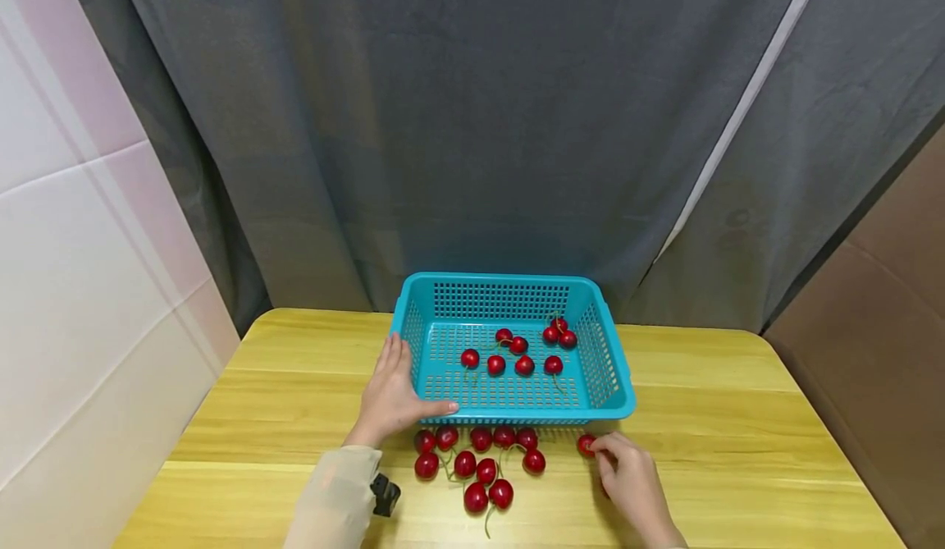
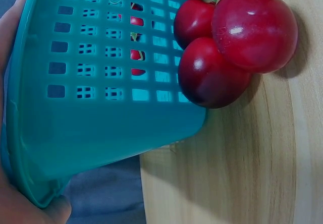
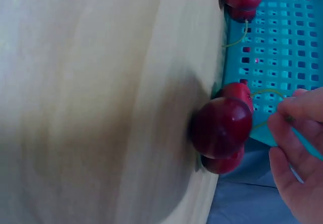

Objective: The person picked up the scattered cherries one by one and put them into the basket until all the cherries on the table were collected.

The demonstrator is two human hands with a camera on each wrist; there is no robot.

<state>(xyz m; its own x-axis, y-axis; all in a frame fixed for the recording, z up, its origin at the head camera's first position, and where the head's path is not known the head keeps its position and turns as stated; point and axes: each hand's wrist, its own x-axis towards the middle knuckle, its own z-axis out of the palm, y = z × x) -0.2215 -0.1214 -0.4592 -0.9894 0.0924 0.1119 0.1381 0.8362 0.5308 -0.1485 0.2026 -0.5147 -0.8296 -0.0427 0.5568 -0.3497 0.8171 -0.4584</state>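
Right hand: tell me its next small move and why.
Likely lift the cherry cluster over the turquoise basket: the right hand's fingers pinch its stems, it is outside the basket, and other cherries already lie inside.

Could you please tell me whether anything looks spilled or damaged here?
Nothing clearly stands out. The turquoise perforated plastic basket stands upright, and the glossy red round cherries lying before it on the yellowish wooden table show no visible damage.

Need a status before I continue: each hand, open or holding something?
Left hand: open, resting against the blue basket at its near-left corner.
Right hand: closed, pinching cherry stems.
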